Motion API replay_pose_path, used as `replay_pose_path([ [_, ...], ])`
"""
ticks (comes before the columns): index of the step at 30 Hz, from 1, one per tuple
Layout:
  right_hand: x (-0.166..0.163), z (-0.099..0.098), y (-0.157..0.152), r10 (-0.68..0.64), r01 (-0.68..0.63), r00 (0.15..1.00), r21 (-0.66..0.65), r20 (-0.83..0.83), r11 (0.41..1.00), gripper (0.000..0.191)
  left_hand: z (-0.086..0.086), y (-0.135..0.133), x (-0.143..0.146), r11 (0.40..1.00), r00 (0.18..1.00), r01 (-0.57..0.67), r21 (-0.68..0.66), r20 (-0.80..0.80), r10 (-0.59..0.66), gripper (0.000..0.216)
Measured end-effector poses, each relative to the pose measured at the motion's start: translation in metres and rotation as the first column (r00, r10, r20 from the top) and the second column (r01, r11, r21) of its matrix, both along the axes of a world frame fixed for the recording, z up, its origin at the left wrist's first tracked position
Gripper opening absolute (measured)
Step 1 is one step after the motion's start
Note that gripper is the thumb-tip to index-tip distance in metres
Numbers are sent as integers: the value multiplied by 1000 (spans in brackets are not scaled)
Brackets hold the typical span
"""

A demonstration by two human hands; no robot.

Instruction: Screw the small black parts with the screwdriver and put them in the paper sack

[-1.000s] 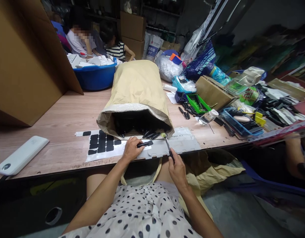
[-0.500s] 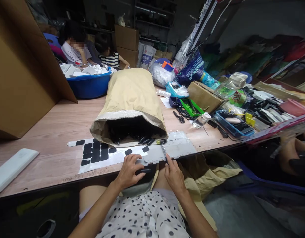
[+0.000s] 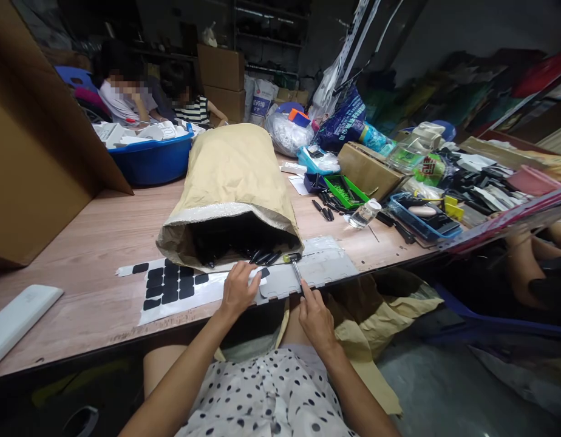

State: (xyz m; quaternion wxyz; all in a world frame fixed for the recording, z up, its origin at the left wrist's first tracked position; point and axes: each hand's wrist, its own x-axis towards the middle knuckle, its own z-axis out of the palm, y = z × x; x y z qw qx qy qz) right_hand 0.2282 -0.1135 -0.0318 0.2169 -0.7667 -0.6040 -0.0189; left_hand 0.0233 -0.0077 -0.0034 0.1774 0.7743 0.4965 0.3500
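My right hand (image 3: 317,317) is closed around the handle of a small hammer (image 3: 295,270) with a yellow and black head. The hammer head lies over a grey-white board (image 3: 321,267) at the table edge. My left hand (image 3: 238,291) reaches over a white sheet (image 3: 217,285), its fingers bent and a gap showing between index finger and thumb. I see nothing held in it. Black rounded pads (image 3: 171,281) lie in rows on the sheet, and one loose pad (image 3: 264,272) is beside the thumb. Just beyond, a brown paper sack (image 3: 237,164) opens toward me, with black elongated pieces (image 3: 265,257) inside its mouth.
A white oblong box (image 3: 23,325) and a cardboard sheet (image 3: 39,152) are at left. Behind stands a blue basin (image 3: 148,159) of white parts. To the right are a green tray (image 3: 346,191), a clear jar (image 3: 365,214) and a blue tray (image 3: 424,218). Other people sit nearby.
My left hand has moved up and forward onto the sheet, covering a pad. The black elongated piece seen beneath it before no longer shows. My right hand still grips the hammer.
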Motion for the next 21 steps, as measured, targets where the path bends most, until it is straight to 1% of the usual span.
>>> replay_pose_path([
  [2, -1, 0, 0, 2, -2, 1000, -1, 3, 1000, 52, 3, 20, 9, 996, 997, -79, -46, -14, 78, 18],
  [5, -2, -1, 0, -8, 9, 1000, -5, 13, 1000, 50, 3, 42, 20, 984, 981, -155, -87, -128, 144, 17],
  [8, -4, -2, 0, -24, 25, 999, -7, 21, 1000, 50, 1, 53, 25, 968, 954, -224, -117, -229, 193, 17],
  [11, -5, -3, 0, -22, 21, 1000, 10, 22, 1000, 49, 2, 55, 25, 957, 944, -260, -131, -242, 223, 16],
  [14, -4, -3, 0, -10, 9, 1000, 29, 20, 1000, 51, 5, 48, 17, 979, 967, -198, -58, -175, 185, 11],
  [17, -4, -3, -1, -11, 10, 1000, 43, 16, 999, 51, 8, 32, 2, 993, 983, -113, 19, -143, 115, 7],
  [21, -1, -5, -1, -10, 12, 999, 55, -35, 998, 51, 4, 12, -17, 999, 981, -39, -7, -192, 37, 8],
])
